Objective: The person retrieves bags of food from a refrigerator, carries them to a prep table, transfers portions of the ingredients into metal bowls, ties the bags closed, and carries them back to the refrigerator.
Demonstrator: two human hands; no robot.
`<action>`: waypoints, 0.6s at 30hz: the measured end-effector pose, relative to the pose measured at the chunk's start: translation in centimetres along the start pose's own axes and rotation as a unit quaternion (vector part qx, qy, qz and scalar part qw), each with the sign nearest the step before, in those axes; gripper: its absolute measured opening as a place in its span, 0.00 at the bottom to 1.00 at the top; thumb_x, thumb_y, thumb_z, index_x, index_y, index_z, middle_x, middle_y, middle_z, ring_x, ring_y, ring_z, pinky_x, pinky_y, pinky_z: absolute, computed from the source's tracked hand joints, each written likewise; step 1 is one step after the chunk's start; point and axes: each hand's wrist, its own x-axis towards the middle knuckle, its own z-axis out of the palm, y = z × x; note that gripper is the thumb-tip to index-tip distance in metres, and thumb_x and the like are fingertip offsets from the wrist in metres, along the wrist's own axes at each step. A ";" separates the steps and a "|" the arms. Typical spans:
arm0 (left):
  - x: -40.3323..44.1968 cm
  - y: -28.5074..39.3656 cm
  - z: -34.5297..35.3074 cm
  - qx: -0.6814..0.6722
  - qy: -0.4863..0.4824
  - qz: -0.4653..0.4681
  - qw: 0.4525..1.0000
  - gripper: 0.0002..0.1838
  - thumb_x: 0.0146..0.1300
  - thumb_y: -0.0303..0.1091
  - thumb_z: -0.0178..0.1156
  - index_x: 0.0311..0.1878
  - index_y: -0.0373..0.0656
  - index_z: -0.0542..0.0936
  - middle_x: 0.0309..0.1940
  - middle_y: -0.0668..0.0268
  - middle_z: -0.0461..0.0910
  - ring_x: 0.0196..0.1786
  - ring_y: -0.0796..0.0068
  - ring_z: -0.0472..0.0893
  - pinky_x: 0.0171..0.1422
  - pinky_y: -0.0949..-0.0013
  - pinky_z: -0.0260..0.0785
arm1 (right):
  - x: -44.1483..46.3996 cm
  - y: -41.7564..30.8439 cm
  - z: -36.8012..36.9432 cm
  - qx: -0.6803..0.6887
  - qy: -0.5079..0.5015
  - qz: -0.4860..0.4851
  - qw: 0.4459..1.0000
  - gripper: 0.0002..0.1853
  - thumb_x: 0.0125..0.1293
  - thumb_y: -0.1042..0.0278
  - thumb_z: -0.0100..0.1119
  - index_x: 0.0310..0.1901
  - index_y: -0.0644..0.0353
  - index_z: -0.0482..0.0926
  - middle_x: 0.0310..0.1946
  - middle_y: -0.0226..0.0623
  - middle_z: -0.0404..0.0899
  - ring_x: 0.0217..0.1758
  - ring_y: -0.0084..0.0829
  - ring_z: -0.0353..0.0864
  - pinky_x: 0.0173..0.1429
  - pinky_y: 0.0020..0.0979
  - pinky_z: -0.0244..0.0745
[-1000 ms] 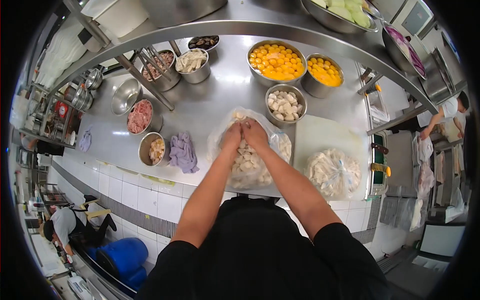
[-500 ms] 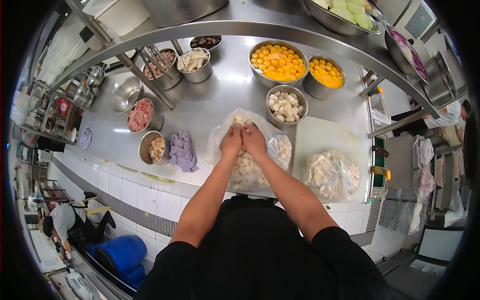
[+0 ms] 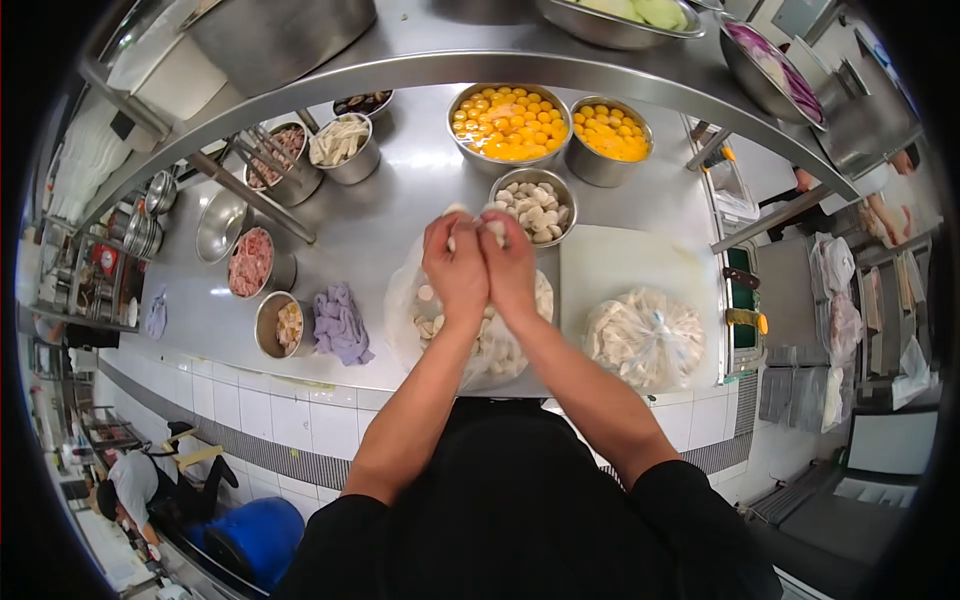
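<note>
Cupped together, my left hand (image 3: 457, 268) and my right hand (image 3: 508, 264) hold whitish round pieces (image 3: 492, 232) that show between the fingers. They are raised over the upper part of an open clear plastic bag (image 3: 405, 300), which holds more of the same pieces. Just beyond my right hand is a steel bowl (image 3: 571, 212) of similar white pieces. Right of the bag, a white cutting board (image 3: 620, 262) bears a tied plastic bag (image 3: 645, 340) of pale pieces. A purple cloth (image 3: 341, 323) lies to the left.
Two steel bowls of yolks (image 3: 510, 122) (image 3: 611, 131) stand beyond the hands. Pots of meat (image 3: 250, 262) and pale strips (image 3: 340, 140) stand left. A steel shelf (image 3: 480, 68) crosses above. Knives (image 3: 745, 318) lie right. A person (image 3: 140, 485) works at lower left.
My hands have come up out of the bag with white pieces in them and moved toward the bowl. The whole view has shifted a little.
</note>
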 end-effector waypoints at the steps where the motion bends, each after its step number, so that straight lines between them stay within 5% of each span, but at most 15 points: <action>1: 0.7 -0.4 1.8 -0.013 -0.007 0.032 0.999 0.09 0.65 0.29 0.57 0.42 0.35 0.82 0.42 0.59 0.82 0.47 0.66 0.80 0.55 0.66 0.70 | 1.5 -0.2 -0.9 -0.001 0.006 -0.003 1.000 0.15 0.64 0.60 0.61 0.47 0.61 0.81 0.47 0.48 0.82 0.52 0.43 0.81 0.59 0.36 0.72; 6: 3.9 -4.7 9.9 -0.051 -0.066 -0.014 0.996 0.10 0.65 0.30 0.57 0.42 0.35 0.83 0.41 0.58 0.83 0.46 0.65 0.81 0.55 0.66 0.71 | 9.1 1.9 -4.6 -0.048 0.041 -0.004 0.998 0.15 0.63 0.61 0.62 0.47 0.61 0.82 0.48 0.45 0.82 0.50 0.43 0.82 0.57 0.38 0.74; 8: 4.5 -6.4 11.7 -0.032 -0.091 -0.016 0.995 0.10 0.65 0.30 0.56 0.42 0.35 0.83 0.40 0.58 0.83 0.45 0.65 0.81 0.54 0.66 0.72 | 11.4 5.1 -5.3 -0.096 0.068 -0.075 0.990 0.14 0.63 0.61 0.61 0.46 0.61 0.82 0.44 0.45 0.82 0.48 0.44 0.82 0.54 0.39 0.75; 12: 5.2 -6.7 11.4 -0.011 -0.133 0.023 0.991 0.11 0.66 0.32 0.54 0.37 0.37 0.84 0.39 0.60 0.85 0.41 0.69 0.83 0.49 0.66 0.73 | 13.1 6.6 -7.2 -0.170 0.016 -0.092 0.981 0.13 0.64 0.60 0.59 0.42 0.61 0.83 0.41 0.45 0.81 0.44 0.44 0.82 0.50 0.39 0.76; 18: 5.2 -7.5 9.7 0.090 -0.179 0.093 0.975 0.09 0.62 0.29 0.54 0.35 0.38 0.83 0.38 0.58 0.84 0.45 0.60 0.81 0.53 0.61 0.72 | 13.8 6.8 -8.5 -0.160 -0.046 -0.069 0.984 0.12 0.66 0.64 0.57 0.41 0.63 0.84 0.41 0.44 0.83 0.42 0.38 0.83 0.48 0.33 0.76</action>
